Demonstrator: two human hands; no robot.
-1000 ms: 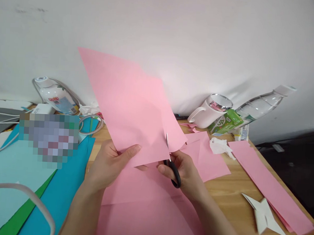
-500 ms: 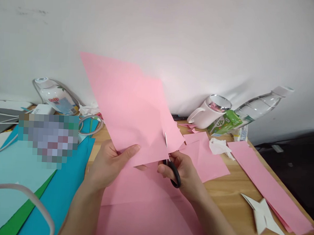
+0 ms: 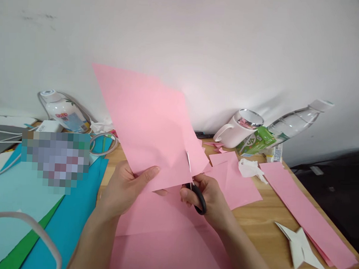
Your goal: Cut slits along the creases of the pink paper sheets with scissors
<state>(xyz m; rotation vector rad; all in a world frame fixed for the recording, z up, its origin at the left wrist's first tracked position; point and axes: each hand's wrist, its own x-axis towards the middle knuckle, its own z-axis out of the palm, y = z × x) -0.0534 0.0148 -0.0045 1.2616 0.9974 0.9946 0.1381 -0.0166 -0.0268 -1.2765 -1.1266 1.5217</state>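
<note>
A large sheet of pink paper [image 3: 147,120] is held up over the table by my left hand [image 3: 128,188], thumb on its near face and the other fingers hidden behind. Black-handled scissors [image 3: 200,200] sit in my right hand [image 3: 210,196], fingers wrapped round the handle. Their metal blade lies on the sheet near its lower right corner, along a cut with a pink flap to the right. Beneath both hands, more pink paper [image 3: 167,246] covers the front of the table, with a crease across it.
Pink strips [image 3: 301,213] and a folded white paper star [image 3: 301,247] lie at right. Behind stand a white mug [image 3: 235,131], a green carton [image 3: 256,140] and a tilted clear bottle [image 3: 294,122]. Blue sheets [image 3: 73,209], a tape roll [image 3: 108,145] and a white cable [image 3: 42,229] are at left.
The scissors and both hands are almost where they were. The upper edge of the pink sheet has dipped slightly, and the view has shifted a little.
</note>
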